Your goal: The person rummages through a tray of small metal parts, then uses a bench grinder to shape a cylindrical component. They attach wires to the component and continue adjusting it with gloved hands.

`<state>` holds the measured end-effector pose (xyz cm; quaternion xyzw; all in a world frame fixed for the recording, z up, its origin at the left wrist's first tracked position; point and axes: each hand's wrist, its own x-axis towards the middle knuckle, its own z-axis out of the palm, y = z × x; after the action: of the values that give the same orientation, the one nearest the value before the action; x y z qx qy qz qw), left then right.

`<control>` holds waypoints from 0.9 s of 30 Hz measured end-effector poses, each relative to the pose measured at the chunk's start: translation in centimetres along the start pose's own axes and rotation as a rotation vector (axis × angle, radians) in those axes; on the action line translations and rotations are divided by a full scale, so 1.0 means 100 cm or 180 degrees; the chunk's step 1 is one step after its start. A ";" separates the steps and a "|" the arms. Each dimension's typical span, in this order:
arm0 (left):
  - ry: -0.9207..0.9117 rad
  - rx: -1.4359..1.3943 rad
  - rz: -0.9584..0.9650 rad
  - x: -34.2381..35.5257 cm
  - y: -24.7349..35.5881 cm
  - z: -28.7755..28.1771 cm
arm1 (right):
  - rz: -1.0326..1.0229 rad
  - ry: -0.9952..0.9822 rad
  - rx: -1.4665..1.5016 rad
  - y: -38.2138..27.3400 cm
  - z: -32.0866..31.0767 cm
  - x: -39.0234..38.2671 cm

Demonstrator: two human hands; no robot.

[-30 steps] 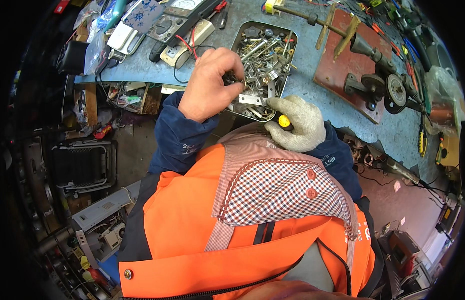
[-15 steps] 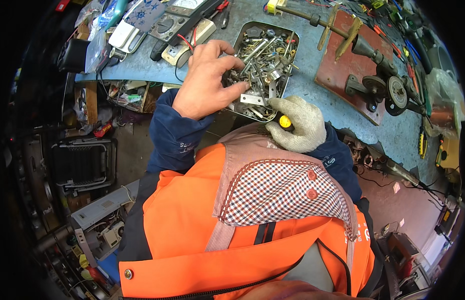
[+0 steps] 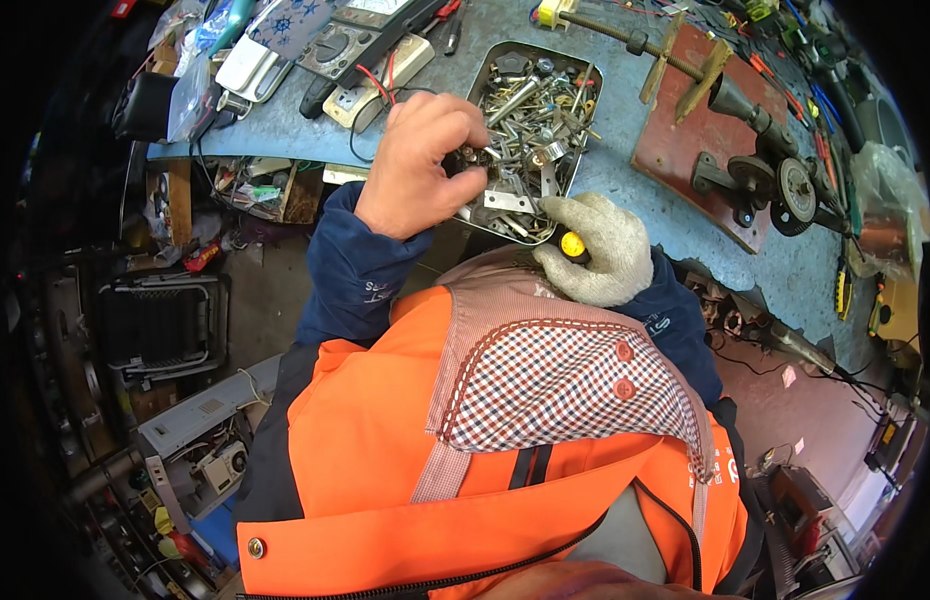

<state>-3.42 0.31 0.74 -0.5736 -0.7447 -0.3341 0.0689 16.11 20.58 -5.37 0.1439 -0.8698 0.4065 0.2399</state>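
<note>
A metal tray [image 3: 597,92] full of mixed screws, bolts and small metal parts [image 3: 530,105] stands at the bench's near edge. My bare left hand [image 3: 420,160] is at the tray's left side, with fingers and thumb curled inward over the hardware. Dark small pieces show between thumb and fingers, but I cannot tell whether they are gripped. A flat metal strip with holes [image 3: 508,201] lies near the thumb. By the tray's near right corner, my gloved right hand [image 3: 610,250] is closed around a black handle with a yellow end [image 3: 572,244]; the rest of it is hidden.
Left of the tray are a multimeter [image 3: 335,45] and a white power strip [image 3: 380,85] with red and black leads. On the right, a reddish board [image 3: 675,130] carries a geared device with a long threaded rod [image 3: 600,30]. Hand tools and a plastic bag [image 3: 890,190] lie beyond it.
My left hand's fingers have curled in from a spread reach over the tray, and the hand has turned slightly. My right hand keeps its hold on the yellow-ended handle, nearly still.
</note>
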 end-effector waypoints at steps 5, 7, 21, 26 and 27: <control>0.0209 -0.0114 0.0353 -0.005 0.004 0.001 | 0.0132 -0.0017 -0.0009 -0.003 0.000 0.000; 0.0209 0.0108 0.0684 -0.005 0.010 -0.005 | 0.0146 0.0023 -0.0004 -0.003 0.000 0.000; 0.0130 -0.0414 0.0201 -0.021 0.020 -0.011 | 0.0146 0.0073 0.0031 -0.003 0.001 0.001; 0.0286 0.0098 0.0332 -0.013 0.055 0.012 | 0.0141 -0.0039 0.0074 0.002 0.000 -0.005; -0.0008 0.0388 0.0352 -0.014 0.058 0.019 | 0.0132 -0.0073 0.0128 0.003 -0.001 -0.005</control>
<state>2.77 0.97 1.04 -0.6090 -0.7309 -0.2832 0.1211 16.46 20.87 -5.81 0.1353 -0.8669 0.4270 0.2185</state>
